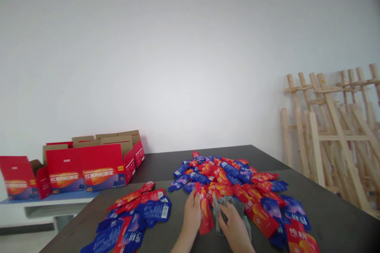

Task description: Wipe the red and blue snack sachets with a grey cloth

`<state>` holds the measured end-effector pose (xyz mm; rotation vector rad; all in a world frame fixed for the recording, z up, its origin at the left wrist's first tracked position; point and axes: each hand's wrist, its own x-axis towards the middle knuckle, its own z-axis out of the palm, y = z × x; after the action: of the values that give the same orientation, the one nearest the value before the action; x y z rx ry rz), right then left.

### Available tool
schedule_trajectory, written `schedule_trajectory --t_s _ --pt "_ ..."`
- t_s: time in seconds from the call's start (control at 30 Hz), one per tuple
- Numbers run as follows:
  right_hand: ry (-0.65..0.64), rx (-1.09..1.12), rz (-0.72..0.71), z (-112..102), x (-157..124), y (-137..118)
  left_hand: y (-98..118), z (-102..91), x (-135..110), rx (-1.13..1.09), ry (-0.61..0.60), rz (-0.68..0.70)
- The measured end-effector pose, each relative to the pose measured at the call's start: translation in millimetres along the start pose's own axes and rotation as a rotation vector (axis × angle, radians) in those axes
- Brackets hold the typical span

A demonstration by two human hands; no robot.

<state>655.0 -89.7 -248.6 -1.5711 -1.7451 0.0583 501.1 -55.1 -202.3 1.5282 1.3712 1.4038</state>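
Observation:
In the head view, my left hand (192, 214) is closed on the left edge of a red pouch (204, 210), which it holds tilted near the table's front. Just right of it, my right hand (230, 223) grips a crumpled grey cloth (244, 215) whose edge comes close to the pouch. Whether cloth and pouch touch I cannot tell. Beyond both hands spreads a large heap of red and blue pouches (216, 172), reaching down the right side of the table. A smaller pile of red and blue pouches (135, 215) lies to the left.
The black table (175, 241) carries both piles. Open red cardboard boxes (103, 166) stand at the far left, some on a lower white-and-blue bench (71, 199). Wooden easels (335, 134) lean against the white wall (190, 55) at the right, beyond the table's edge.

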Motion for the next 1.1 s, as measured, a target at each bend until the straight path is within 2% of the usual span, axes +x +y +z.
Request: schedule_trajectory --t_s 0.07,0.2,0.33,0.4,0.5,0.6,0.77,0.97,1.1 --pt "-0.006 -0.026 0.006 1 -1 1 -7 0.2 3 -0.056 -0.052 -0.043" --pt "-0.038 -0.067 -0.048 -6 -1 -3 -20 -11.8 0 -0.028 -0.19 -0.175" --pt "-0.074 -0.127 -0.13 -19 1 -27 -35 -18.4 -3 0.045 -0.22 -0.262" --pt "-0.088 -0.159 -0.169 -20 1 -47 -42 -16.5 -2 0.076 -0.235 -0.263" --pt "-0.135 -0.24 -0.233 -9 -3 -74 -46 -14.8 1 0.141 -0.223 -0.197" --pt "-0.175 -0.347 -0.251 7 -6 -86 -46 -18.6 5 0.23 -0.168 -0.098" --pt "-0.18 -0.389 -0.229 11 -3 -76 -48 -23.6 9 0.269 -0.11 -0.078" --pt "-0.209 -0.416 -0.121 -2 -6 -35 -53 -27.4 14 0.218 -0.05 -0.134" --pt "-0.218 -0.442 -0.102 -18 -4 -16 -51 -28.4 14 0.062 -0.046 -0.27"
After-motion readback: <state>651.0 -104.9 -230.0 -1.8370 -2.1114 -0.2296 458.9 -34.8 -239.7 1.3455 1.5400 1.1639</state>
